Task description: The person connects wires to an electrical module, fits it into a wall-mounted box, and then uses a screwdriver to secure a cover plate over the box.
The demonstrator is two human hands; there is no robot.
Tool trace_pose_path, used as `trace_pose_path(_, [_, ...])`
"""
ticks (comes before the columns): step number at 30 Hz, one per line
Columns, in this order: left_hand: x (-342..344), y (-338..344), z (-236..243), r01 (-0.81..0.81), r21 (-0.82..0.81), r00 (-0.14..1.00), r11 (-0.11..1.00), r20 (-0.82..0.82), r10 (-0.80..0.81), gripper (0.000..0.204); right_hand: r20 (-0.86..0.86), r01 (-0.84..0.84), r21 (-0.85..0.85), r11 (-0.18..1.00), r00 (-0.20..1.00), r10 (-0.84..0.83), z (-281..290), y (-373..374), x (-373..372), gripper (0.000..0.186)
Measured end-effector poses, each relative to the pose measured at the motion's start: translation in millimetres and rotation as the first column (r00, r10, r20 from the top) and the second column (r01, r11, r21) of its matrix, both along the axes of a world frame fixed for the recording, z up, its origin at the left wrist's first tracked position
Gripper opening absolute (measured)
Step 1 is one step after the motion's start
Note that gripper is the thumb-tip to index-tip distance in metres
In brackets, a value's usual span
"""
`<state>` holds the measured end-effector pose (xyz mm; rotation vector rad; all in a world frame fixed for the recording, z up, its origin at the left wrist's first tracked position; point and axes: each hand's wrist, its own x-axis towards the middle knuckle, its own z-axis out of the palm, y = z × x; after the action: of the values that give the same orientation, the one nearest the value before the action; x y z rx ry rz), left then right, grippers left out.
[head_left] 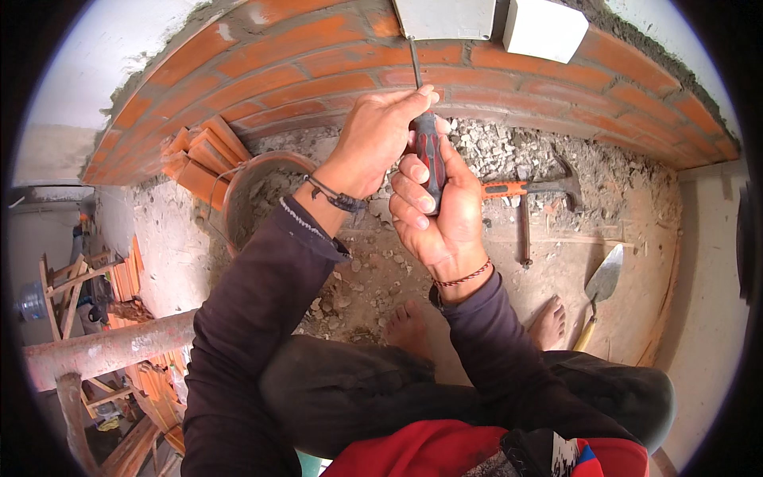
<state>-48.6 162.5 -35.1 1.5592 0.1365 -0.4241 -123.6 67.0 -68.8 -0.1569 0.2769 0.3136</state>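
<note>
A screwdriver [432, 159] with a red and black handle points up and away from me. My right hand [451, 211] is wrapped round its handle. My left hand [373, 131] pinches the tool higher up, where shaft and handle meet. The shaft's tip meets the lower left corner of a white cover plate [445, 19] set in the orange brick wall [318, 67]; whether it sits in a screw is too small to tell. Beside the plate, a second white box [544, 30] sticks out from the wall.
A hammer [509, 189] with an orange and black grip and a metal bar [524, 232] lie at right, near rubble [497, 147]. A trowel [605, 275] rests farther right. At left stand a bucket [234, 200], loose bricks [208, 165] and a thick pole [119, 350].
</note>
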Motion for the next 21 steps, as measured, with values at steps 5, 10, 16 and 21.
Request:
trace_pose_path(5, [3.9,-3.0,-3.3,-0.129,0.007,0.991,0.992,-0.033,0.130,0.033,0.334,0.337,-0.940,-0.054,0.941,0.059,-13.7,13.5,-7.5,0.027])
trace_pose_path(10, [-2.1,-4.9,4.0,0.046,-0.009,0.999,0.999,0.008,-0.046,0.043,0.235,-0.029,0.107,0.994,0.972,0.003,-14.0,-8.1,-3.5,0.034])
trace_pose_path(16, [-2.5,8.9,-13.3,0.139,-0.186,0.990,0.973,0.020,-0.138,0.058,0.074,0.007,-0.751,0.660,0.995,0.073,-8.8,-13.9,-3.6,0.039])
trace_pose_path(21, [-7.2,-3.0,-7.6,0.083,-0.119,0.996,0.989,-0.007,-0.084,0.064,0.073,-0.044,-0.282,0.958,0.995,0.067,-7.1,-9.6,-10.5,0.043])
